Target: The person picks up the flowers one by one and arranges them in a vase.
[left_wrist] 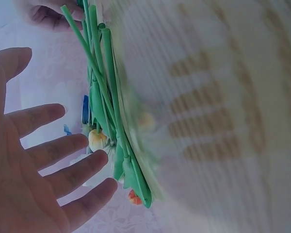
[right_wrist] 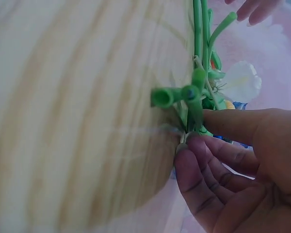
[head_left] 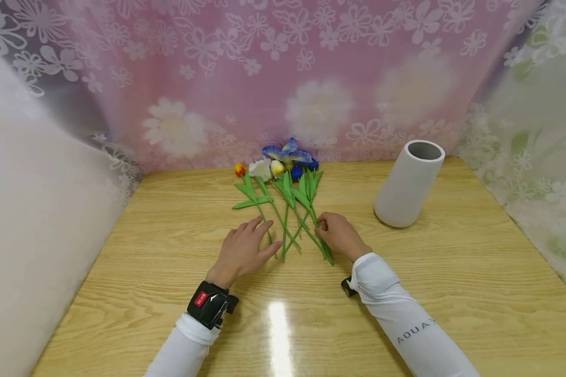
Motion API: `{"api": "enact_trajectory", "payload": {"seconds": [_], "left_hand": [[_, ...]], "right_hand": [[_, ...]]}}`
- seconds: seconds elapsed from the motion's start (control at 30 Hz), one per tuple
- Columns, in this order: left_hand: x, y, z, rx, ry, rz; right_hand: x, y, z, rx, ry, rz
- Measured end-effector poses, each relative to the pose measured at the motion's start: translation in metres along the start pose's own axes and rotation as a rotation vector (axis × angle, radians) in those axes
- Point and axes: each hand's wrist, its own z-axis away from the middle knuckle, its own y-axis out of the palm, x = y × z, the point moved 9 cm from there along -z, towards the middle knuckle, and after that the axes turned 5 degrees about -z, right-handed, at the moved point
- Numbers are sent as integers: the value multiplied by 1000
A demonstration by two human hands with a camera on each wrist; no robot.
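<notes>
A loose bunch of artificial flowers lies on the table with green stems (head_left: 283, 230) crossing toward me. Its heads include a blue iris (head_left: 287, 153), a white flower (head_left: 260, 169), a yellow-white tulip (head_left: 276, 167), a red-orange tulip (head_left: 239, 169) and a blue tulip (head_left: 296, 173). At the bunch's right side, my right hand (head_left: 341, 235) pinches flower stems (right_wrist: 196, 97) between thumb and curled fingers. My left hand (head_left: 246, 247) hovers by the left stems, its fingers (left_wrist: 72, 170) spread and holding nothing.
A white vase (head_left: 407, 183) stands on the right of the wooden table (head_left: 170, 220), its mouth up. A pink floral curtain (head_left: 245, 78) hangs along the back edge. A white wall (head_left: 37, 183) is on the left, and a pale patterned curtain (head_left: 537, 173) on the right.
</notes>
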Motion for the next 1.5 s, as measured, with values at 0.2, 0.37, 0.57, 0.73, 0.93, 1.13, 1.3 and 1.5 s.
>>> {"api": "enact_trajectory", "payload": {"seconds": [0.2,0.37,0.57,0.73,0.93,1.13,1.3,1.5], "left_hand": [[-1,2,3,-9,9,3],[-2,2,3,-17,9,1],[-2,1,3,-27,11,-6],[-5,1,3,-38,17,-8],[-6,-1,2,-51,13,-6],[-9,-6,0,-78,24,13],[-8,-12,-2,-92,14,43],[-12,-14,-6,-77,26,73]], "right_hand": [[-1,1,-2,-1,37,10],[-3,1,-3,-2,74,-1],[-3,0,-2,-12,55,-38],[-4,-3,3,-14,53,-73],[-1,-9,11,-20,71,-138],[4,-20,22,-36,71,-163],[8,-29,29,-55,53,-186],[10,-38,34,-84,32,-199]]}}
